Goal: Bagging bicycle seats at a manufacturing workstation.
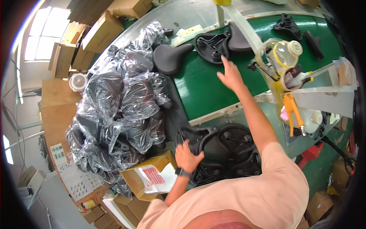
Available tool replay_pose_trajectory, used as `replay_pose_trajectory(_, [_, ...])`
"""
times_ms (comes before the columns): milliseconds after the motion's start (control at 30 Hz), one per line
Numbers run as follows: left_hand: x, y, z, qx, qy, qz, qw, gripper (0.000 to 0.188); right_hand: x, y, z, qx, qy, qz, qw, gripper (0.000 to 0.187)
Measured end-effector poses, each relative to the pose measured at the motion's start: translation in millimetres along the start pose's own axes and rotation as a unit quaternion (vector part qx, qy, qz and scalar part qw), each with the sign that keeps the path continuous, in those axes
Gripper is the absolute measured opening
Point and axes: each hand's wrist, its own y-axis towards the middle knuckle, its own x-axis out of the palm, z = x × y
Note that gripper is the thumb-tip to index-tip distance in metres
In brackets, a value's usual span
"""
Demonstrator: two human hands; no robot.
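Note:
Near the front of the bench, my left hand (187, 157) is over a black bicycle saddle (200, 138) turned underside up. Its fingers are spread with the thumb apart, and the fingertips seem to touch the saddle's edge. Farther off, my right hand (231, 76) reaches across the green belt (206, 95). Its index finger points at an upturned saddle (209, 51) and its thumb stands out to the side; nothing is in it. A smooth black saddle (171, 58) lies top up to the left, and another saddle (239, 39) sits just right of the upturned one.
Saddles in clear plastic (129, 91) pile up at left. Several upturned saddles (236, 143) lie close to my body. An open carton (167, 159) holds a printed sheet. At right, a metal post (244, 28) carries a clear bottle (286, 53) and an orange air gun (290, 110).

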Motion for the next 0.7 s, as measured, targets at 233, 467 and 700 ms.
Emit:
replay_pose_trajectory(233, [-38,-63,-82,-0.148,0.114,-0.389,0.902,0.100,87,101,16,0.071,-0.180,0.070,0.979,0.056])
replay_pose_trajectory(467, [13,155,-96,-0.040,-0.384,0.059,0.920,0.056,-4,-50,-19,-0.045,-0.075,-0.082,0.993,0.043])
replay_pose_trajectory(700, [104,473,-114,-0.052,-0.145,0.238,0.959,0.120,-86,-219,-127,-0.084,-0.010,-0.233,0.969,0.078])
